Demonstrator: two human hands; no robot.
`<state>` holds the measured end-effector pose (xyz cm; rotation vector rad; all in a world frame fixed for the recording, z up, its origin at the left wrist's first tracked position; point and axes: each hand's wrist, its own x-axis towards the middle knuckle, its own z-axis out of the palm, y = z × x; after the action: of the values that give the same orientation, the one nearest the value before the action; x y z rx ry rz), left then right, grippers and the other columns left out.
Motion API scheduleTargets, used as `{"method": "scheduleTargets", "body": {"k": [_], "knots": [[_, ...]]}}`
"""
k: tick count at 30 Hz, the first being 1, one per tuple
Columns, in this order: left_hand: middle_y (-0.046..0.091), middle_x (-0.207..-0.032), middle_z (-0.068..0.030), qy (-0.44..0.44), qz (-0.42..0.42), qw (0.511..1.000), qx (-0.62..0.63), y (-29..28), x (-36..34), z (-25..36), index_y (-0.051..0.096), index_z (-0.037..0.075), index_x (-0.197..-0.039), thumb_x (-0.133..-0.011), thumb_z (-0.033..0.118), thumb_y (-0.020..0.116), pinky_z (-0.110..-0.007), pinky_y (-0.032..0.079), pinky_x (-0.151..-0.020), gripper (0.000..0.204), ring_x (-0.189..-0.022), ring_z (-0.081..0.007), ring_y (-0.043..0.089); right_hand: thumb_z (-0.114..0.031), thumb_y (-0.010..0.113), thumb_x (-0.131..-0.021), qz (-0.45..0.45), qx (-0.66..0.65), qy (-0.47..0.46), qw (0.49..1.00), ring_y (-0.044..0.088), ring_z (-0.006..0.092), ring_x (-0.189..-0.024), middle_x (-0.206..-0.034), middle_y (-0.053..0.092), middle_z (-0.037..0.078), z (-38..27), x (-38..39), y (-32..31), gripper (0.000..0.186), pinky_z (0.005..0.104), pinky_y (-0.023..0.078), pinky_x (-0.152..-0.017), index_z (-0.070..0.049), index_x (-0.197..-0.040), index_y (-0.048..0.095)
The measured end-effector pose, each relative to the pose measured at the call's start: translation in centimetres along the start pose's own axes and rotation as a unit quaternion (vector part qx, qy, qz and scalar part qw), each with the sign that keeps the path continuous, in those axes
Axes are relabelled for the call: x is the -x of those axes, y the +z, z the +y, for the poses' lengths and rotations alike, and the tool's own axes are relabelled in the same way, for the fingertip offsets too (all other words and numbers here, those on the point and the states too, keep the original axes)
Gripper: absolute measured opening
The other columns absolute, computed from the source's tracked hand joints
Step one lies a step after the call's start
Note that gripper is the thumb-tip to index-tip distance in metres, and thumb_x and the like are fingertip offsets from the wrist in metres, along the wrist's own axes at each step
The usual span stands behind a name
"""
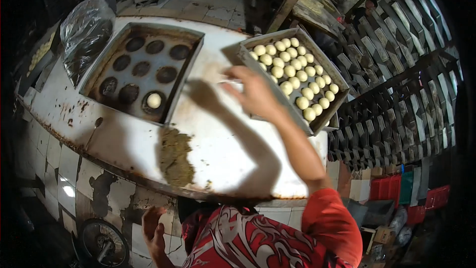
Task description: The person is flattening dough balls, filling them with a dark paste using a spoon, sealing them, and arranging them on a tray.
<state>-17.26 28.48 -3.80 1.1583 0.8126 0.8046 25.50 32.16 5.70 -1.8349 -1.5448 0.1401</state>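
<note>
My right hand (253, 92) reaches over the white table (213, 154), between two trays. Its thumb and fingers are apart and I see nothing in them. Close by on the right is a metal tray (325, 119) of round, pale dough balls (291, 71) set in rows. Left of the hand lies a shallow baking tray (186, 77) with several dark round spots on its bottom. A single dough ball (153, 100) rests on the spot in its near right corner. My left hand (153, 228) hangs off the table's near edge, fingers loosely apart, holding nothing.
A greenish-brown crumbly heap (176, 159) lies near the table's front edge, and a spoon (94, 131) left of it. A clear plastic bag (88, 34) stands beside the baking tray. Stacked metal trays (391, 104) rise at the right. A wheel (103, 243) shows at lower left.
</note>
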Motion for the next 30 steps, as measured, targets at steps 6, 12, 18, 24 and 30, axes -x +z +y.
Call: {"method": "scheduleTargets", "body": {"k": [6, 12, 18, 24, 30], "knots": [[0.057, -0.113, -0.0185, 0.002, -0.115, 0.993, -0.004, 9.2, 4.2, 0.7, 0.047, -0.006, -0.119, -0.08, 0.022, 0.061, -0.037, 0.038, -0.094, 0.05, -0.106, -0.0261, 0.054, -0.011, 0.055, -0.076, -0.222, 0.403, 0.107, 0.881, 0.053, 0.0353, -0.101, -0.099, 0.063, 0.016, 18.3, 9.7, -14.1, 0.027, 0.0442, 0.038, -0.091, -0.003, -0.101, 0.059], [0.055, -0.116, -0.0085, 0.01, -0.178, 0.967, -0.183, 19.8, 1.0, 0.7, 0.051, 0.003, -0.12, -0.088, 0.006, 0.051, -0.029, 0.039, -0.092, 0.032, -0.107, -0.0171, 0.052, -0.014, 0.065, -0.066, -0.114, 0.233, 0.208, 0.943, 0.056, 0.0356, -0.092, -0.089, 0.063, 0.018, 11.6, 11.1, -15.2, 0.027, 0.0382, 0.045, -0.076, 0.0, -0.087, 0.058], [0.043, -0.135, -0.0177, -0.2, -0.12, 0.887, 0.4, 21.7, 4.3, -1.3, 0.039, -0.002, -0.13, -0.095, 0.019, 0.047, -0.039, 0.038, -0.101, 0.042, -0.124, -0.0275, 0.043, -0.005, 0.069, -0.062, 0.037, 0.048, -0.02, 0.998, 0.046, 0.0366, -0.08, -0.083, 0.048, 0.015, -8.3, 24.2, -3.9, 0.031, 0.0414, 0.038, -0.073, -0.002, -0.085, 0.048], [0.056, -0.108, -0.0068, -0.152, -0.017, 0.949, 0.276, 6.4, 10.2, -6.7, 0.05, 0.001, -0.118, -0.092, 0.008, 0.048, -0.03, 0.046, -0.088, 0.027, -0.099, -0.0173, 0.057, -0.009, 0.061, -0.084, -0.342, -0.299, 0.021, 0.891, 0.062, 0.0231, -0.095, -0.106, 0.06, 0.017, -19.3, 25.5, 4.0, 0.027, 0.0311, 0.048, -0.08, 0.001, -0.108, 0.056], [0.045, -0.131, -0.011, -0.049, 0.041, 0.874, 0.482, 4.0, 12.4, -3.1, 0.037, 0.0, -0.133, -0.091, 0.011, 0.036, -0.03, 0.027, -0.105, 0.044, -0.123, -0.0192, 0.041, -0.025, 0.041, -0.098, 0.064, -0.516, 0.2, 0.83, 0.052, 0.0096, -0.069, -0.078, 0.06, 0.005, -18.6, 22.0, 19.6, 0.032, 0.0267, 0.043, -0.063, 0.001, -0.094, 0.06]]}}
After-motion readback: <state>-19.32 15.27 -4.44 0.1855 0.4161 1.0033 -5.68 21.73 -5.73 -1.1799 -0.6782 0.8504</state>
